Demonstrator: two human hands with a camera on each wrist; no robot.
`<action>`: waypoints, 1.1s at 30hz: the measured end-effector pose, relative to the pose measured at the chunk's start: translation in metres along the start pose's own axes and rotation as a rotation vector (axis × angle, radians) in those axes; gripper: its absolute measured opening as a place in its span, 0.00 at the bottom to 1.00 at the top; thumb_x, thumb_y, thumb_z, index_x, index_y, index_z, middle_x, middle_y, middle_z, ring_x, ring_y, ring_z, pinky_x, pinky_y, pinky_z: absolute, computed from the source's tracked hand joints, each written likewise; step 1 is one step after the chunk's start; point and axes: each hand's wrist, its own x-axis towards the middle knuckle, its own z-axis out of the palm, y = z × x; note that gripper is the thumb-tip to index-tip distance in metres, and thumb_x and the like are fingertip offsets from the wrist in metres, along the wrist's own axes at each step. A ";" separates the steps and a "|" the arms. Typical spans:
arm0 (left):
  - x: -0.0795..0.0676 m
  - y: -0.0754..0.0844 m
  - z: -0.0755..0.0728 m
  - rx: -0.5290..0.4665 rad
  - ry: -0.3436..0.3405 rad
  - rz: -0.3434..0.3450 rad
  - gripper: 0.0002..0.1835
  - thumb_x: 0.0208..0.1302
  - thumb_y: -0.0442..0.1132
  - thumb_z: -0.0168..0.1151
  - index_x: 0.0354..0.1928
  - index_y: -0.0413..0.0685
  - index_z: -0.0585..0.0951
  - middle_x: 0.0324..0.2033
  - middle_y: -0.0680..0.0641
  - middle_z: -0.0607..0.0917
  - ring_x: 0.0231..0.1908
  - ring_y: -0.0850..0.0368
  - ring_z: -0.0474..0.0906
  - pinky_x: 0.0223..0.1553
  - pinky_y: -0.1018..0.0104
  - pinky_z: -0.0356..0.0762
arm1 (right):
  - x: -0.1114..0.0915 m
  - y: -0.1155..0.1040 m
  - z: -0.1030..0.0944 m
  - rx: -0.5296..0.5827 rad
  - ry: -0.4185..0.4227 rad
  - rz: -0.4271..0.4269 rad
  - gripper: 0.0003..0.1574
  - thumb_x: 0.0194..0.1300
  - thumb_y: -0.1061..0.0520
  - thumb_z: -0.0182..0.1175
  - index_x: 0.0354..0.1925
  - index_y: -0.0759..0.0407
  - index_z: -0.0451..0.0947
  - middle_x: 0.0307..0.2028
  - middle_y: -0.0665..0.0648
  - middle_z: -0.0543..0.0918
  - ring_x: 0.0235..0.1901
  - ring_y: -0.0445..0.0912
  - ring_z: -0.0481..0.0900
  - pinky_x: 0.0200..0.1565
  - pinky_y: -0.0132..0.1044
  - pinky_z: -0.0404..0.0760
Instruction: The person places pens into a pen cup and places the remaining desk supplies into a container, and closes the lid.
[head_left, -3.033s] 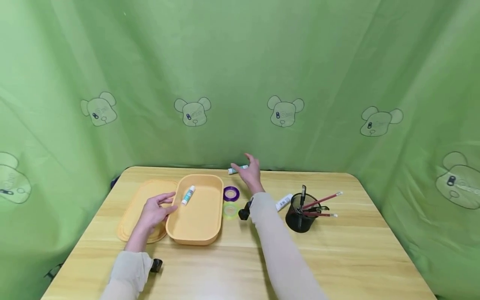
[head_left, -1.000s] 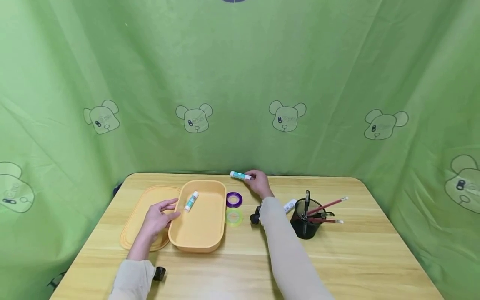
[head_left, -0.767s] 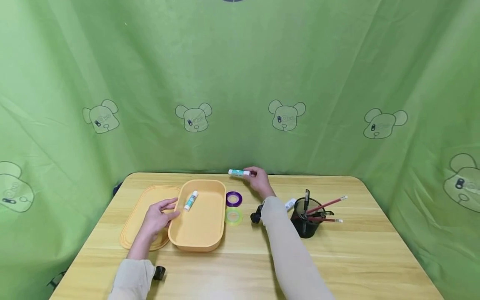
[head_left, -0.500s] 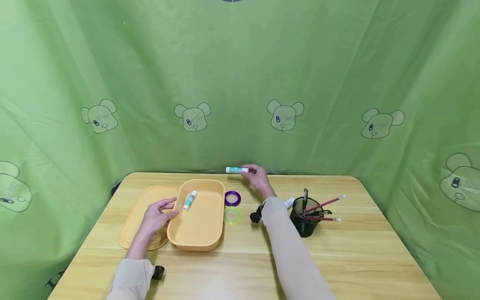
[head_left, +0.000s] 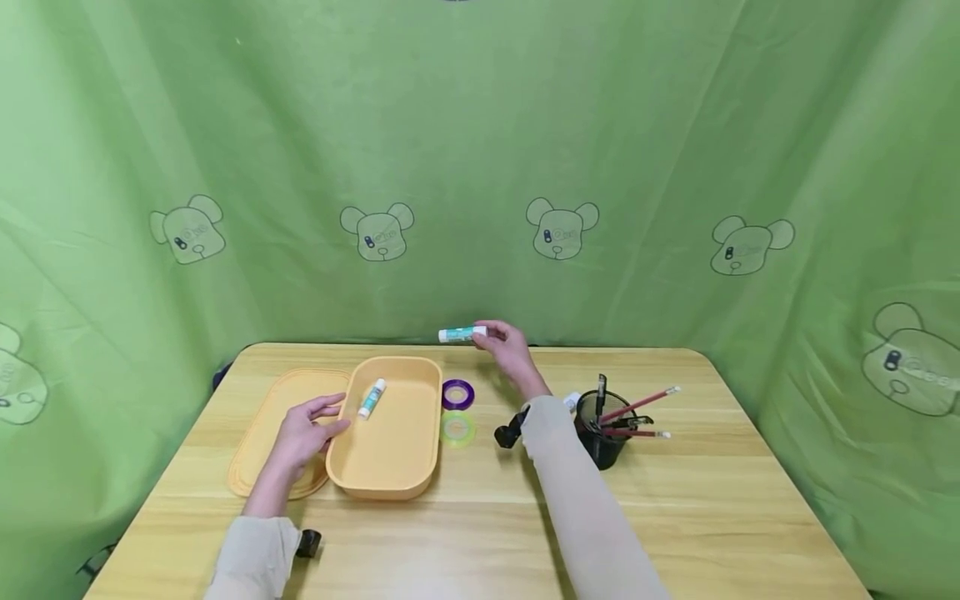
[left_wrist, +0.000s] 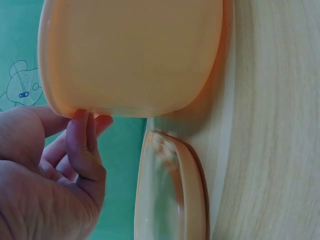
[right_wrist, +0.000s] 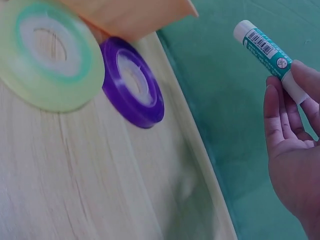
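Observation:
My right hand (head_left: 510,352) pinches a teal-and-white glue stick (head_left: 457,334) by its white end, above the table's back edge. The right wrist view shows this glue stick (right_wrist: 262,50) tilted, its barcode facing the camera. At the left wall of an orange plastic box (head_left: 384,467), my left hand (head_left: 302,433) grips the rim; the left wrist view shows fingertips (left_wrist: 80,120) against the box edge. A second glue stick (head_left: 372,398) lies inside the box. Partly under my left hand and the box is the matching lid (head_left: 258,450), on the table.
A purple tape roll (head_left: 470,395) and a light green tape roll (head_left: 468,428) lie right of the box. Further right stands a black mesh pen cup (head_left: 597,450) with pens and red pencils. A white object (head_left: 572,402) shows partly behind it. A green curtain (head_left: 480,125) hangs behind the table.
My right hand has reached the glue stick at the back of the table, gripped it, lifted it and moved slightly left. My left hand stays at the box rim.

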 end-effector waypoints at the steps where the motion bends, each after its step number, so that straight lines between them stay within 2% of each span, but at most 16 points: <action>1: 0.000 0.000 0.000 0.000 -0.001 0.000 0.30 0.66 0.27 0.67 0.70 0.38 0.74 0.61 0.30 0.80 0.26 0.62 0.82 0.27 0.69 0.85 | 0.000 -0.001 0.001 0.009 -0.002 -0.005 0.24 0.69 0.60 0.67 0.62 0.61 0.79 0.54 0.62 0.82 0.50 0.49 0.84 0.67 0.50 0.79; 2: 0.000 0.000 0.000 0.000 -0.002 -0.001 0.30 0.66 0.28 0.67 0.70 0.38 0.74 0.61 0.29 0.80 0.26 0.62 0.82 0.27 0.69 0.85 | -0.001 -0.003 0.002 0.019 -0.005 -0.010 0.24 0.69 0.61 0.67 0.61 0.62 0.79 0.54 0.62 0.83 0.48 0.47 0.84 0.65 0.47 0.81; 6: 0.001 -0.001 -0.001 0.004 0.000 -0.004 0.30 0.67 0.27 0.67 0.70 0.38 0.74 0.61 0.29 0.80 0.26 0.62 0.81 0.27 0.70 0.85 | -0.001 -0.004 0.007 0.058 -0.018 -0.028 0.23 0.70 0.63 0.66 0.61 0.66 0.77 0.50 0.62 0.85 0.42 0.42 0.86 0.64 0.48 0.82; 9: 0.001 -0.001 -0.002 0.001 0.002 -0.002 0.30 0.67 0.27 0.67 0.70 0.38 0.75 0.61 0.29 0.80 0.26 0.62 0.82 0.27 0.69 0.85 | -0.001 -0.005 0.012 0.114 -0.037 -0.025 0.24 0.70 0.65 0.65 0.62 0.69 0.76 0.48 0.61 0.86 0.40 0.42 0.87 0.64 0.50 0.82; 13: 0.001 -0.001 -0.001 -0.002 -0.005 0.001 0.30 0.66 0.28 0.67 0.70 0.38 0.75 0.61 0.29 0.80 0.27 0.61 0.83 0.28 0.67 0.87 | -0.003 -0.007 0.017 0.164 -0.062 -0.016 0.25 0.70 0.66 0.64 0.63 0.70 0.74 0.45 0.58 0.86 0.40 0.42 0.87 0.57 0.39 0.86; 17: 0.001 0.000 -0.001 0.005 -0.006 -0.001 0.30 0.66 0.28 0.68 0.70 0.39 0.75 0.61 0.30 0.81 0.26 0.61 0.82 0.28 0.67 0.87 | -0.006 -0.010 0.025 0.177 -0.089 -0.017 0.27 0.71 0.66 0.64 0.65 0.71 0.73 0.43 0.55 0.86 0.39 0.42 0.87 0.52 0.35 0.88; 20: 0.002 0.002 -0.001 0.005 -0.002 0.000 0.29 0.66 0.28 0.68 0.70 0.39 0.75 0.61 0.30 0.81 0.25 0.61 0.81 0.27 0.67 0.86 | -0.007 -0.013 0.031 0.176 -0.113 -0.018 0.27 0.71 0.65 0.64 0.65 0.71 0.72 0.42 0.54 0.86 0.39 0.43 0.87 0.53 0.38 0.88; 23: 0.003 0.003 0.000 0.003 -0.006 0.003 0.29 0.66 0.28 0.68 0.70 0.39 0.75 0.61 0.30 0.81 0.25 0.61 0.81 0.27 0.68 0.86 | -0.009 -0.016 0.039 0.176 -0.128 -0.006 0.27 0.71 0.65 0.64 0.65 0.70 0.73 0.41 0.54 0.86 0.38 0.43 0.87 0.58 0.45 0.86; 27: 0.004 0.004 0.002 0.005 -0.003 -0.003 0.29 0.66 0.28 0.68 0.70 0.39 0.75 0.61 0.30 0.81 0.22 0.64 0.77 0.24 0.71 0.81 | -0.013 -0.016 0.049 0.153 -0.151 0.021 0.26 0.71 0.65 0.64 0.64 0.69 0.73 0.40 0.54 0.85 0.37 0.42 0.87 0.63 0.54 0.83; 29: 0.003 0.004 0.003 0.012 0.001 -0.007 0.30 0.66 0.28 0.68 0.70 0.40 0.75 0.61 0.30 0.81 0.19 0.66 0.73 0.22 0.73 0.78 | -0.016 -0.015 0.054 0.141 -0.166 0.033 0.25 0.71 0.65 0.63 0.64 0.70 0.73 0.40 0.54 0.85 0.37 0.42 0.87 0.62 0.53 0.83; 33: 0.002 0.004 0.005 0.016 0.003 -0.005 0.30 0.66 0.28 0.68 0.70 0.40 0.75 0.60 0.30 0.81 0.18 0.68 0.69 0.21 0.74 0.76 | -0.018 -0.012 0.062 0.137 -0.193 0.041 0.24 0.72 0.66 0.63 0.63 0.71 0.74 0.41 0.56 0.85 0.36 0.42 0.87 0.55 0.42 0.88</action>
